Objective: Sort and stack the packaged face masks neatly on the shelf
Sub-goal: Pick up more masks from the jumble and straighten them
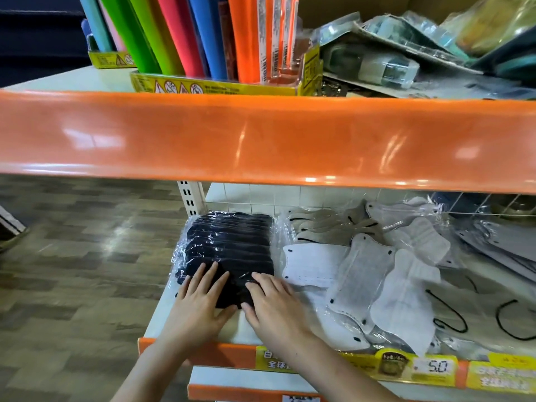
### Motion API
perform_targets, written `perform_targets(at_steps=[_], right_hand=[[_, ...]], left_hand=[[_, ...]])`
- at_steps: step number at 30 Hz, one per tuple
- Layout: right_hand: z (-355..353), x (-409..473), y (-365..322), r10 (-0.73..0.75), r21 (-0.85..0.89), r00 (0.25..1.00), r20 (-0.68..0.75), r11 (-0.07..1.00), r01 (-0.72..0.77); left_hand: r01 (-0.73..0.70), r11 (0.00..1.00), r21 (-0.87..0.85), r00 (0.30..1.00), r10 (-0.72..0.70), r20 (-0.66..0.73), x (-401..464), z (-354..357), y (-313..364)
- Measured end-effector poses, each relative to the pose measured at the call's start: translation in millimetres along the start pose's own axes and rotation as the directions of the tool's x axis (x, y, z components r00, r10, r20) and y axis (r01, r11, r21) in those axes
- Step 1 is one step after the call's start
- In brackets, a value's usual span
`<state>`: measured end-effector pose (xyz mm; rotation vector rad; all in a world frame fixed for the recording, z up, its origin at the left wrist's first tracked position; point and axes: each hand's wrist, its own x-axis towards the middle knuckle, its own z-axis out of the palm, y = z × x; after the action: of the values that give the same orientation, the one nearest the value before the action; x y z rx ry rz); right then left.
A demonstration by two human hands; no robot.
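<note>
- black masks (232,245) stacked lower centre of frame, at shelf (203,326) left end
- left hand (200,300) and right hand (272,303) flat on stack's near edge, fingers straight, slightly spread
- white masks (362,280) loose, centre right
- risk: slick wrappers slide under pressing, stack skews or falls off open left edge

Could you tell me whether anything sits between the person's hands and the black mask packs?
Nothing visible does: the left hand and right hand both rest flat on the front of the black mask stack.
</note>
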<state>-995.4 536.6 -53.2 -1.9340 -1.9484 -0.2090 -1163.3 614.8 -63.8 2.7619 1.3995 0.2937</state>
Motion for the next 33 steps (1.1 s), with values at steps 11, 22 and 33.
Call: perform_targets(at_steps=[11,22,33], right_hand=[[13,11,-1,-0.059,-0.058,0.998,0.004,0.997,0.060],[2,12,-1,0.009,0.127,0.999,-0.036,0.992,-0.004],[-44,-15,82,0.120,0.128,0.964,-0.239,0.988,-0.091]], left_hand=[[0.101,0.992,-0.074,0.994,-0.105,-0.041,12,3,-8],[0.111,0.967,-0.230,0.984,-0.140,-0.113,20,-1,19],[-0.101,0.920,-0.378,0.974,0.013,-0.226,39,-16,132]])
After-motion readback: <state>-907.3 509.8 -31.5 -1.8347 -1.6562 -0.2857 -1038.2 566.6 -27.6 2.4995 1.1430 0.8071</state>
